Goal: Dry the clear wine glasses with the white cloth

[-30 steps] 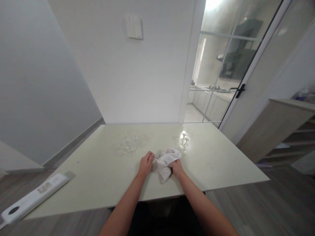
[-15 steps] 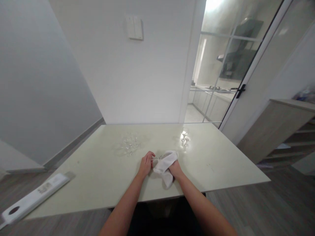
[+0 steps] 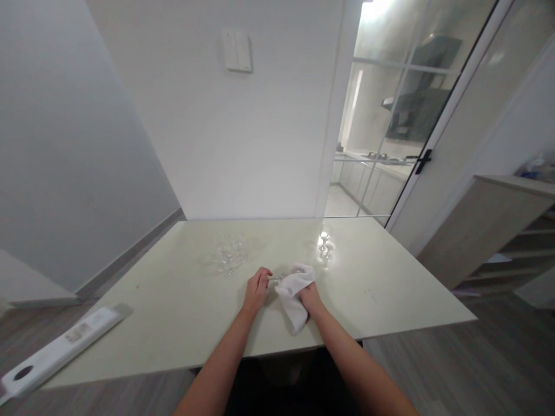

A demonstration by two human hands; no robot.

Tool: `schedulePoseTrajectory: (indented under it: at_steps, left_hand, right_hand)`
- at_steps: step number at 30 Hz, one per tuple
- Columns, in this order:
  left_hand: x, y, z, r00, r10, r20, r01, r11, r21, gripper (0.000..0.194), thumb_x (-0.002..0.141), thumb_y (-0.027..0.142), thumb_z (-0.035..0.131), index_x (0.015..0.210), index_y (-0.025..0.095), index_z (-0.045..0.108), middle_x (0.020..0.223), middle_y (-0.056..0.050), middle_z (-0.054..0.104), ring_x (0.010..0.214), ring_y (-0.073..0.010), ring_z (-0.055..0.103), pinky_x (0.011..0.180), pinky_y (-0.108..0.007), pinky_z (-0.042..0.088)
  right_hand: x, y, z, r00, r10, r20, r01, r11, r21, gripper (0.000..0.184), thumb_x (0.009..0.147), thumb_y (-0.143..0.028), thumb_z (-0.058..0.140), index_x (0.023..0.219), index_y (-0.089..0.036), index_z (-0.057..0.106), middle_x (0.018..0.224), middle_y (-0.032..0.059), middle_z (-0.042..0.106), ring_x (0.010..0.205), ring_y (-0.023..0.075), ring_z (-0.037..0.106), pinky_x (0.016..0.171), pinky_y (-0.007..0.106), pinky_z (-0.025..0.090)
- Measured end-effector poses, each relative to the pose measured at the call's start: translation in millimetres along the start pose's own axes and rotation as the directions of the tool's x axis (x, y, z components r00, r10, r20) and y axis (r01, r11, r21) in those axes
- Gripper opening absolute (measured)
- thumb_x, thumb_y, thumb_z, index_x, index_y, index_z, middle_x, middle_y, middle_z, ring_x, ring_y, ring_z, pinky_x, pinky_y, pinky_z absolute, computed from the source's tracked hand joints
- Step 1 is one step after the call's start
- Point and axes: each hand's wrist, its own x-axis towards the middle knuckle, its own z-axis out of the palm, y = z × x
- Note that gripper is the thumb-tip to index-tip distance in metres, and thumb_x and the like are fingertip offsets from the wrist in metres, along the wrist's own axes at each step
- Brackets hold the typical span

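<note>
My left hand pinches the stem of a clear wine glass lying sideways over the pale table. My right hand is wrapped in a white cloth that covers the glass's bowl, so most of the glass is hidden. Both hands are closed and sit near the middle of the table, close to its front edge.
A cluster of several clear glasses stands at the back left of the table, another clear glass at the back right. A white flat box lies off the table's left corner. A glass door and wooden shelving are at the right.
The cloth has shifted over the glass: bunched higher at first, it now hangs lower under my right hand. My left hand has kept its pinch in nearly the same spot.
</note>
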Motion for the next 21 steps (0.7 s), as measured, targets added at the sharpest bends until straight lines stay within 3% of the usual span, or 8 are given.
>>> schedulePoseTrajectory:
  at_steps: [3, 5, 9, 11, 16, 18, 21]
  left_hand:
    - [5, -5, 0.7, 0.994, -0.103, -0.037, 0.099, 0.991, -0.088, 0.044, 0.091, 0.050, 0.030, 0.076, 0.018, 0.056, 0.054, 0.003, 0.044, 0.051, -0.0125, 0.044, 0.048, -0.023, 0.035]
    - [8, -7, 1.3, 0.984, -0.175, -0.046, 0.168, 0.978, -0.120, 0.047, 0.089, 0.053, 0.029, 0.071, 0.018, 0.056, 0.052, 0.002, 0.046, 0.049, -0.0128, 0.045, 0.046, -0.023, 0.034]
    - [10, -5, 1.3, 0.970, -0.235, -0.058, 0.225, 0.964, -0.143, 0.049, 0.087, 0.055, 0.030, 0.065, 0.018, 0.052, 0.051, 0.001, 0.049, 0.047, -0.0129, 0.046, 0.043, -0.022, 0.034]
    - [9, -2, 0.6, 0.975, -0.217, -0.037, 0.210, 0.967, -0.141, 0.049, 0.087, 0.055, 0.030, 0.065, 0.018, 0.052, 0.052, 0.000, 0.049, 0.048, -0.0128, 0.047, 0.044, -0.022, 0.035]
    - [2, 3, -3.0, 0.995, -0.088, 0.043, 0.092, 0.991, -0.093, 0.049, 0.088, 0.056, 0.029, 0.065, 0.019, 0.049, 0.056, 0.001, 0.047, 0.049, -0.0120, 0.045, 0.046, -0.022, 0.035]
    - [-1, 2, -4.1, 0.997, -0.043, 0.062, 0.047, 0.996, -0.072, 0.049, 0.089, 0.056, 0.028, 0.065, 0.019, 0.048, 0.056, 0.001, 0.045, 0.049, -0.0118, 0.044, 0.046, -0.022, 0.034]
    - [-3, 0, -4.5, 0.998, -0.002, 0.067, 0.006, 0.998, -0.061, 0.047, 0.090, 0.056, 0.029, 0.066, 0.020, 0.048, 0.057, 0.001, 0.044, 0.050, -0.0118, 0.043, 0.047, -0.023, 0.034]
  right_hand:
    - [-4, -8, 3, 0.996, -0.031, 0.084, 0.032, 0.999, -0.009, 0.040, 0.058, -0.028, 0.073, 0.097, -0.021, 0.066, 0.105, 0.0071, 0.070, 0.098, 0.0244, 0.063, 0.095, 0.039, 0.046]
    - [-5, -12, 4, 0.997, -0.016, 0.076, 0.010, 0.998, 0.068, 0.039, 0.061, -0.033, 0.071, 0.098, -0.021, 0.066, 0.107, 0.0072, 0.070, 0.101, 0.0246, 0.063, 0.096, 0.039, 0.045]
    - [-6, -19, 5, 0.982, 0.167, 0.088, -0.184, 0.946, 0.266, 0.037, 0.073, -0.042, 0.057, 0.099, -0.019, 0.066, 0.100, 0.0074, 0.072, 0.095, 0.0256, 0.066, 0.092, 0.043, 0.048]
    - [-8, -23, 4, 0.975, 0.168, 0.148, -0.199, 0.952, 0.232, 0.035, 0.070, -0.039, 0.061, 0.098, -0.019, 0.067, 0.094, 0.0068, 0.073, 0.093, 0.0258, 0.066, 0.091, 0.043, 0.049]
    - [-16, -29, -2, 0.933, -0.060, 0.356, 0.049, 0.998, 0.039, 0.026, 0.070, -0.035, 0.066, 0.093, -0.023, 0.070, 0.096, 0.0051, 0.072, 0.097, 0.0232, 0.064, 0.094, 0.039, 0.047]
    - [-15, -24, -5, 0.934, -0.082, 0.348, 0.082, 0.997, 0.015, 0.026, 0.069, -0.037, 0.067, 0.091, -0.024, 0.070, 0.097, 0.0052, 0.072, 0.096, 0.0234, 0.065, 0.095, 0.040, 0.046]
    - [-10, -11, -8, 0.969, -0.061, 0.240, 0.069, 0.997, -0.025, 0.030, 0.063, -0.043, 0.070, 0.086, -0.023, 0.071, 0.097, 0.0067, 0.073, 0.103, 0.0269, 0.062, 0.100, 0.045, 0.042]
